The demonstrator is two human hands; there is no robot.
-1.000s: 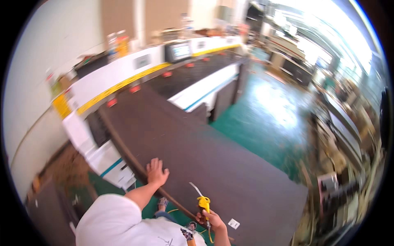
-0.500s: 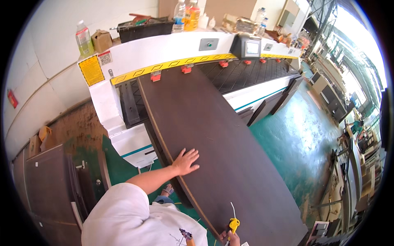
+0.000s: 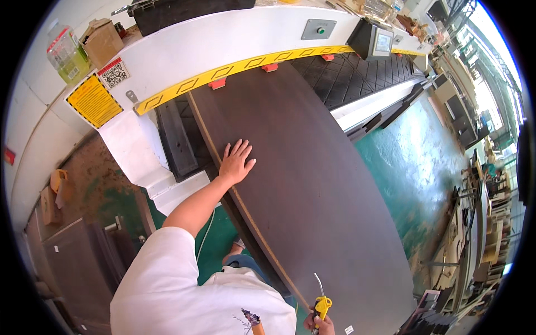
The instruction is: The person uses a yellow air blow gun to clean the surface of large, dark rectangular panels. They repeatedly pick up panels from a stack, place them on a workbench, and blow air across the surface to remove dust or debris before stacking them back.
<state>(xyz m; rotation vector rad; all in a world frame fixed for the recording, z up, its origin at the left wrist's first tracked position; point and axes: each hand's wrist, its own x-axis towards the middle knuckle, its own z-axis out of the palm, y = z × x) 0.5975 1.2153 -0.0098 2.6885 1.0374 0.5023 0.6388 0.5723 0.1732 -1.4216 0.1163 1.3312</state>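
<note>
A long dark brown panel [image 3: 312, 184] lies under the white machine beam, its raw, lighter edge toward me. My left hand [image 3: 237, 163] rests flat on the panel near that edge, fingers spread and holding nothing. At the bottom, my right hand [image 3: 319, 324] is wrapped round a yellow air blow gun [image 3: 322, 305] beside the panel's near corner. The gun's thin bent metal nozzle points up and away over the panel. Part of my right hand is cut off by the lower rim.
Red clamps [image 3: 217, 83] line the yellow-striped beam [image 3: 223, 71], which carries a small control screen [image 3: 383, 42]. A black bin [image 3: 187, 15], a bottle [image 3: 68, 53] and a cardboard box [image 3: 101, 43] stand on top. Dark panels [image 3: 84, 268] lean at left; boards are stacked at right.
My left hand has slid farther along the panel toward the beam. The view has moved closer to the machine. My right hand keeps its hold on the blow gun.
</note>
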